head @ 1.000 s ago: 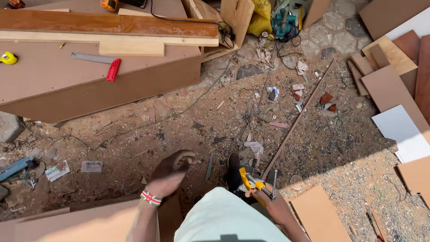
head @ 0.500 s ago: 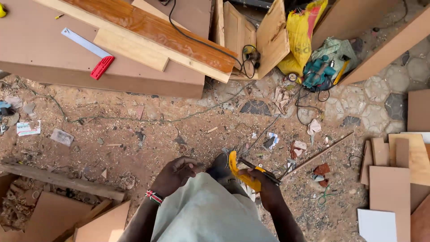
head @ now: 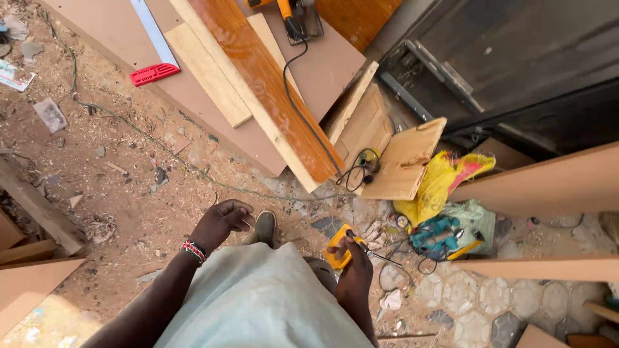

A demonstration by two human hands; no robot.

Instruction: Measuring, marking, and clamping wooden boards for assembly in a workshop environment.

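Right now the right hand (head: pixel 353 274) is clamped around a yellow tape measure (head: pixel 338 248), fingers wrapped over its case, with a thin metal blade or rod poking out beyond it toward the paving stones. The left hand (head: pixel 222 222) holds nothing; its fingers are loosely curled, and a beaded bracelet (head: pixel 193 251) sits at the wrist. Both hands hang well apart, one on each side of the pale shirt (head: pixel 264 299).

Taking the long varnished orange plank (head: pixel 271 84) as the landmark: the tape measure is well below its near end, across a loop of black cable (head: pixel 309 129). A steel square with a red handle (head: pixel 153 58) lies to the plank's left, on a brown board (head: pixel 213 122). A circular saw (head: pixel 293 16) sits just beside the plank's far end. A teal power tool (head: pixel 435 232) rests down to the plank's right, near a yellow sack (head: pixel 432 187).

Carrying the tape well probably means keeping that firm grip and stepping clear of the cable and scattered offcuts.

The case looks compact, boxy, bright yellow with dark trim, mostly hidden by the fingers.
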